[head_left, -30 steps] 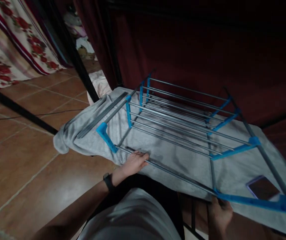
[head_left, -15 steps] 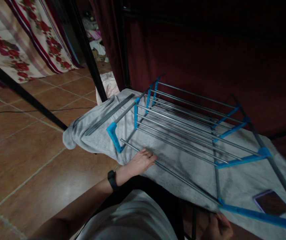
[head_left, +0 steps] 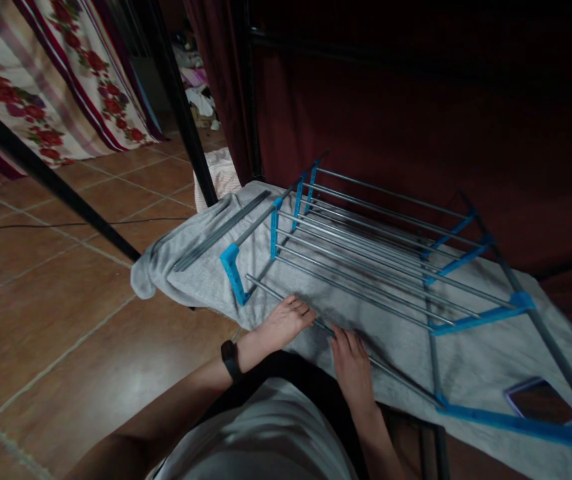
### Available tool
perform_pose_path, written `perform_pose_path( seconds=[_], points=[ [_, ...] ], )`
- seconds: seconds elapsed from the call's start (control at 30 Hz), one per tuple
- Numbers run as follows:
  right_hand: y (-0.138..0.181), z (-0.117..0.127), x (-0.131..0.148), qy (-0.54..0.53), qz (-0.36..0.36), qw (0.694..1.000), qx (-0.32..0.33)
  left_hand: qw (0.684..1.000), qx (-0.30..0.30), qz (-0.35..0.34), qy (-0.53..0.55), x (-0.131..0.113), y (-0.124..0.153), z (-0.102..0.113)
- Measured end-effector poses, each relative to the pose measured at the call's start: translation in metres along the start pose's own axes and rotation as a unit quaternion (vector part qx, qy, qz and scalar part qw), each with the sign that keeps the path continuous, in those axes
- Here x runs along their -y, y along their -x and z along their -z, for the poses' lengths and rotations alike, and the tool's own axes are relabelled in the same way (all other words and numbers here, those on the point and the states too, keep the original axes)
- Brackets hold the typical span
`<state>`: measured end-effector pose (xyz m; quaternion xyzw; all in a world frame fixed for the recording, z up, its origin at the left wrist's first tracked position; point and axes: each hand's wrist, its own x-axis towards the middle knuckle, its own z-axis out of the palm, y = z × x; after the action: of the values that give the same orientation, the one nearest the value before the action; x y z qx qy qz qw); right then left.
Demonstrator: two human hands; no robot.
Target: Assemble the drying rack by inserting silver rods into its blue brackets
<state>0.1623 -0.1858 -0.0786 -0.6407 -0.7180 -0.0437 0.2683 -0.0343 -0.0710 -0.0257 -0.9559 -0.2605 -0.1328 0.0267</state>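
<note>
A rack of grey metal rods with blue plastic connectors (head_left: 366,257) lies on a grey cloth (head_left: 206,277) over a low table. My left hand (head_left: 289,320), black band on the wrist, rests with fingers curled over the nearest rod (head_left: 266,288), close to the blue corner piece (head_left: 233,270). My right hand (head_left: 351,360) lies on the same rod a little further right, fingers bent over it. The far end of this rod meets a blue bar (head_left: 511,420) at the table's near right.
A phone (head_left: 539,400) lies on the cloth at the right. Loose grey rods (head_left: 221,230) lie at the cloth's left side. Dark red curtains hang behind. A black metal pole (head_left: 186,113) and tiled floor (head_left: 41,300) are to the left, with floral fabric (head_left: 41,80) beyond.
My right hand has left the blue bar at the lower right and moved left onto the nearest rod beside my left hand. The left hand has stayed put; the view has shifted slightly.
</note>
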Motion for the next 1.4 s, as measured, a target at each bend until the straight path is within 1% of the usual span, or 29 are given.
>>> perform_pose_path(
  seconds=[0.03,0.07,0.1,0.13,0.2,0.27,0.33,0.37,0.4,0.47,0.57,0.63,0.77,0.9,1.13,1.4],
  points=[
    [-0.003,-0.001,-0.001,0.002,0.0,1.0,0.014,1.0,-0.013,0.007,0.01,-0.001,0.005,-0.001],
    [-0.005,-0.002,-0.002,0.002,-0.005,1.0,0.025,0.998,-0.037,0.033,0.033,-0.001,0.013,-0.002],
    [-0.006,-0.003,-0.004,-0.001,-0.009,0.999,0.033,0.992,-0.071,0.079,0.062,0.0,0.023,-0.004],
    [-0.006,-0.003,-0.005,-0.005,-0.01,0.999,0.04,0.98,-0.11,0.138,0.093,0.003,0.036,-0.007],
    [-0.004,-0.004,-0.007,-0.012,-0.012,0.998,0.054,0.933,-0.186,0.277,0.135,0.016,0.064,-0.012],
    [-0.004,-0.004,-0.008,-0.017,-0.016,0.998,0.062,0.888,-0.23,0.376,0.131,0.035,0.089,-0.018],
    [-0.004,-0.004,-0.008,-0.019,-0.019,0.997,0.066,0.853,-0.251,0.44,0.128,0.057,0.106,-0.021],
    [-0.004,-0.004,-0.008,-0.02,-0.019,0.997,0.067,0.842,-0.252,0.458,0.135,0.067,0.11,-0.022],
    [-0.005,-0.004,-0.008,-0.02,-0.018,0.997,0.068,0.837,-0.245,0.467,0.147,0.075,0.112,-0.023],
    [-0.005,-0.004,-0.008,-0.02,-0.016,0.997,0.073,0.836,-0.219,0.469,0.18,0.088,0.11,-0.026],
    [-0.006,-0.004,-0.008,-0.024,-0.019,0.996,0.084,0.83,-0.182,0.472,0.234,0.096,0.103,-0.03],
    [-0.006,-0.004,-0.007,-0.023,-0.018,0.995,0.091,0.821,-0.171,0.479,0.259,0.1,0.101,-0.034],
    [-0.004,-0.007,-0.005,-0.007,-0.01,0.994,0.112,0.806,-0.171,0.493,0.281,0.108,0.101,-0.039],
    [0.0,-0.011,-0.003,0.0,-0.005,0.992,0.13,0.794,-0.174,0.503,0.294,0.115,0.1,-0.039],
    [0.001,-0.016,-0.006,-0.012,0.0,0.99,0.142,0.786,-0.169,0.495,0.329,0.123,0.098,-0.031],
    [0.003,-0.018,-0.007,-0.022,-0.004,0.988,0.153,0.784,-0.168,0.485,0.349,0.13,0.101,-0.033]
  ],
)
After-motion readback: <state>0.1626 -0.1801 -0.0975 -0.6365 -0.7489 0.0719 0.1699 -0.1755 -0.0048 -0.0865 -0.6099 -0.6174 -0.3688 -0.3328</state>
